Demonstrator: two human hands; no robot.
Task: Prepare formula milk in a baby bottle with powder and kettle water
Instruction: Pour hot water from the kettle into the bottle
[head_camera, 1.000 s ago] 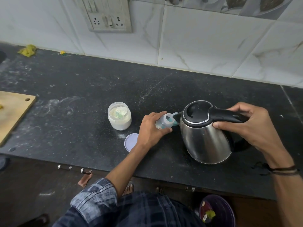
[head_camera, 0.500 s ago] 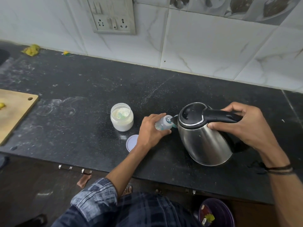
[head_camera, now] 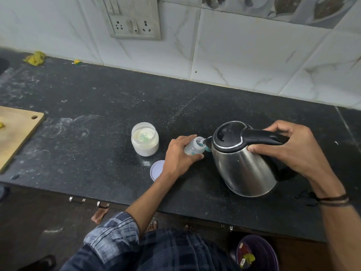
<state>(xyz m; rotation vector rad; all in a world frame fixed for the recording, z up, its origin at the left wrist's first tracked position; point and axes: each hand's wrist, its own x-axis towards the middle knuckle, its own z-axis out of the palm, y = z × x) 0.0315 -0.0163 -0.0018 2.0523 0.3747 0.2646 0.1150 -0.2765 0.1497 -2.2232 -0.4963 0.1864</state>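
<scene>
Left hand [head_camera: 178,154] curled round baby bottle [head_camera: 193,146] at counter [head_camera: 97,106] centre. Right hand [head_camera: 289,147] grips kettle [head_camera: 242,163] handle, tilted, spout at bottle mouth. Open powder jar [head_camera: 145,139] at bottle's 9 o'clock.

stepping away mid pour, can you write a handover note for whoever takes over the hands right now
Left grip holds the baby bottle, tilted toward the kettle. Right grip holds the kettle by its handle, tipped, spout at the bottle's open mouth.
Powder jar stands open left of the bottle, its lid flat beside the left wrist.
Done: jar opened, pour looks under way.
Left: finish filling, close, mix. Fill level unreadable.
</scene>
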